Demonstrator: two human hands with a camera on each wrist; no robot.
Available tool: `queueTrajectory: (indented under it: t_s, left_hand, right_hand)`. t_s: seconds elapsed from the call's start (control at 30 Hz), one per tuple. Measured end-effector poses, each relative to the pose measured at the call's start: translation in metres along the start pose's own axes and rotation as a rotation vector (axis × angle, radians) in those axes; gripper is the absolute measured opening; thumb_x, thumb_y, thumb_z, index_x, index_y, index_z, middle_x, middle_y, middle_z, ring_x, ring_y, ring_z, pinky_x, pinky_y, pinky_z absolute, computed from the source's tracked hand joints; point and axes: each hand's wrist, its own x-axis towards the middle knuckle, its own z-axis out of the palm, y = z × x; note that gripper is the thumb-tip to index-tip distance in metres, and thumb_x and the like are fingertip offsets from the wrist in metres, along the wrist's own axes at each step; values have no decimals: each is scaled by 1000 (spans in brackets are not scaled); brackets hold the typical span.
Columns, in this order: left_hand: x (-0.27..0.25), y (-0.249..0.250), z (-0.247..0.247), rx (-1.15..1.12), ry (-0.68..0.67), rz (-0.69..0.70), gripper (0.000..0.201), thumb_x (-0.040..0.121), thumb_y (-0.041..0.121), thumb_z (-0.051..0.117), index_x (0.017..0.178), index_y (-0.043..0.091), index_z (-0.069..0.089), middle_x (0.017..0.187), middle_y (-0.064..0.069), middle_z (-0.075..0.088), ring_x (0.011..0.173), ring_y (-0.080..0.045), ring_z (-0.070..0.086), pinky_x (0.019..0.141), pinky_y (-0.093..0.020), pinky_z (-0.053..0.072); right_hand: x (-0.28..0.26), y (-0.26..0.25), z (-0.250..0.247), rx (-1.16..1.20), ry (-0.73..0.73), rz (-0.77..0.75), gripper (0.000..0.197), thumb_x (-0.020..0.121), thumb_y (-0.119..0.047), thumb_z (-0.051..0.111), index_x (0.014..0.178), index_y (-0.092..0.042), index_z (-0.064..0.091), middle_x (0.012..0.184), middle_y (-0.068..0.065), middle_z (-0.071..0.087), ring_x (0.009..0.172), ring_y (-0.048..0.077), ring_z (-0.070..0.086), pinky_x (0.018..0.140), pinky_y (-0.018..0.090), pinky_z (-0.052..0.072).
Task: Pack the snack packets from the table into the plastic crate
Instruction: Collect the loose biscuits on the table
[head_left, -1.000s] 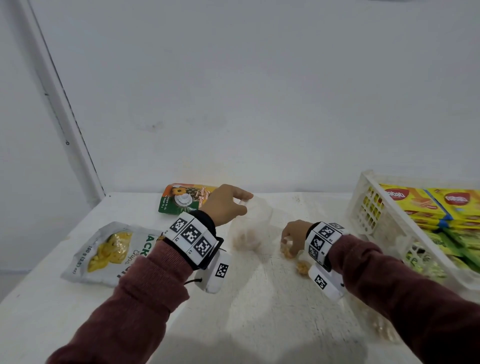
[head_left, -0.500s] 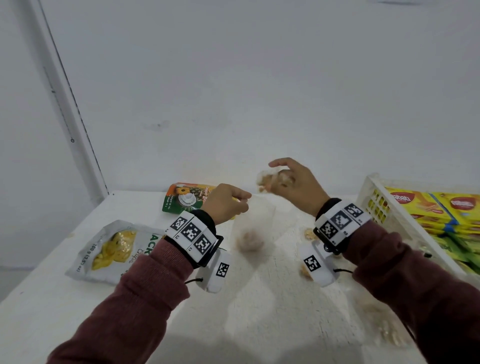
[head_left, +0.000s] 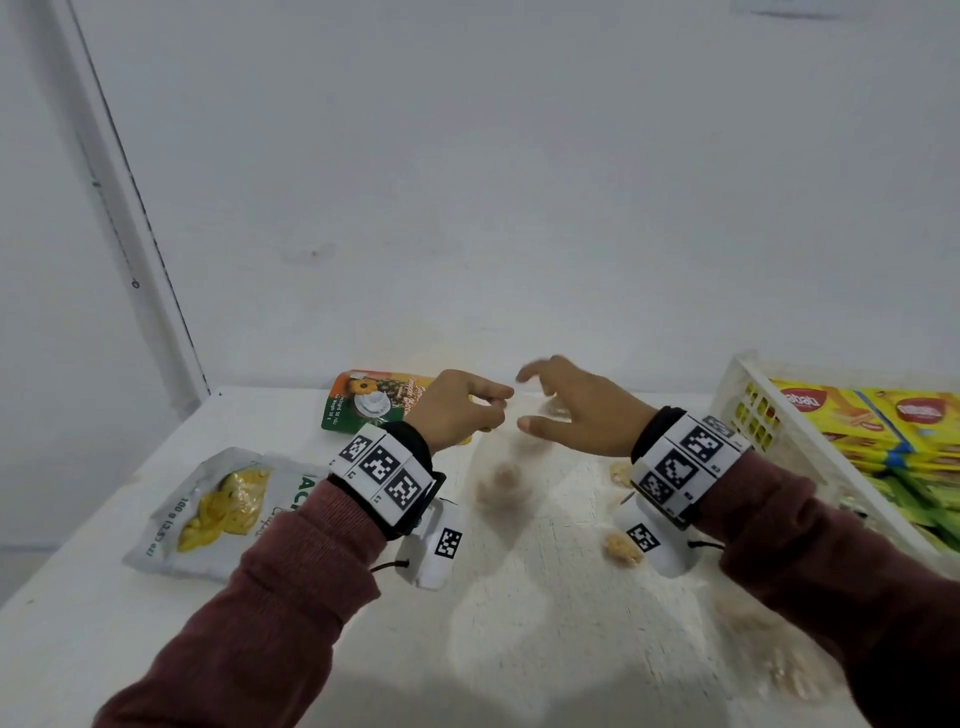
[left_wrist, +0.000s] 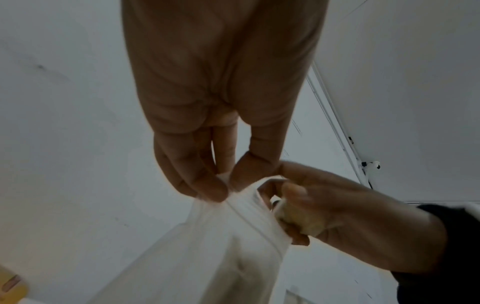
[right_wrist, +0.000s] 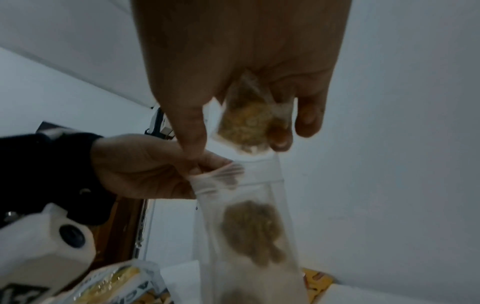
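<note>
From your head view, your right hand (head_left: 576, 410) has dropped since half a second ago to the mouth of the clear bag (head_left: 501, 475) your left hand (head_left: 460, 410) pinches open above the surface (head_left: 545, 649); brown snack sits inside. The crate (head_left: 748, 415) at the right edge holds yellow boxes.

Left wrist: your fingers (left_wrist: 207, 185) pinch the bag's rim.

Right wrist: your right hand grips a small snack packet (right_wrist: 246, 121) just above the bag.

Lighting: soft, even, dim at your wrists.
Your right hand (head_left: 576, 410) blurs; wall lines bow at edges.
</note>
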Motion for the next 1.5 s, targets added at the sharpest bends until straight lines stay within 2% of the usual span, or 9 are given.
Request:
queueTrajectory:
  t_s: [0.2, 0.33, 0.43, 0.57, 0.83, 1.0, 1.2, 1.33, 1.5]
  left_hand:
    - [2, 1, 2, 14, -26, 11, 33, 78, -5, 58, 108, 5, 68, 84, -1, 63, 60, -3, 57, 75, -33, 44]
    - [0, 3, 3, -51, -23, 37, 17, 72, 9, 63, 77, 22, 73, 67, -8, 62, 55, -11, 48, 67, -33, 34]
    - [0, 1, 4, -113, -28, 30, 24, 63, 25, 66, 85, 19, 74, 88, -16, 71, 73, -17, 57, 74, -40, 46]
    - [4, -2, 4, -132, 2, -12, 32, 66, 19, 71, 98, 12, 70, 84, -1, 68, 81, -18, 62, 92, -46, 49]
    - [5, -2, 13, -154, -9, 85, 32, 87, 7, 60, 119, 6, 61, 100, -2, 61, 71, -1, 54, 62, -11, 48]
    - [0, -23, 23, -84, -133, 75, 92, 67, 22, 83, 140, 23, 28, 121, 4, 44, 107, -14, 50, 84, -23, 42]
    - [-5, -39, 42, -255, -245, 56, 35, 60, 21, 80, 92, 21, 66, 85, 4, 69, 75, -6, 66, 74, -27, 54]
    - [-5, -39, 39, -256, -279, 56, 14, 76, 14, 74, 89, 13, 68, 85, -4, 70, 80, -16, 67, 82, -40, 54]
    - [-5, -35, 39, -238, -321, 42, 21, 88, 15, 62, 68, 20, 61, 48, 15, 60, 49, 6, 56, 55, -14, 48]
  right_hand:
    - [7, -7, 6, 722, 354, 32, 22, 92, -4, 49, 81, -22, 42, 82, 3, 50, 75, 17, 53, 73, 25, 44]
    - [4, -7, 29, 544, 423, 16, 20, 82, -10, 67, 83, -22, 51, 76, -12, 62, 76, 16, 61, 72, 19, 44]
    - [0, -3, 40, 315, 449, -7, 14, 82, -33, 60, 84, -27, 48, 74, -21, 59, 80, 16, 67, 85, 30, 37]
    - [-6, 3, 37, 111, 282, -11, 35, 76, -64, 49, 89, -31, 46, 94, -23, 55, 98, -4, 53, 87, 18, 7]
    - [-10, 12, 34, -247, 323, -71, 9, 86, -26, 60, 86, -17, 58, 80, -11, 56, 89, 9, 57, 79, 21, 4]
    - [-10, 16, 26, -132, 499, -9, 12, 90, -11, 45, 87, -22, 41, 64, -1, 66, 66, 22, 63, 80, 24, 13]
    - [-15, 7, 12, 24, 549, -74, 16, 88, -23, 44, 103, -26, 41, 60, -25, 53, 62, -15, 50, 80, 24, 22]
    - [-23, 3, -4, 199, 396, 65, 28, 84, -31, 65, 103, -15, 53, 76, -18, 62, 55, 3, 54, 91, 29, 26]
    - [-27, 2, -8, 281, 360, 126, 34, 76, -26, 74, 93, -23, 45, 84, -15, 63, 56, -11, 54, 83, 31, 35]
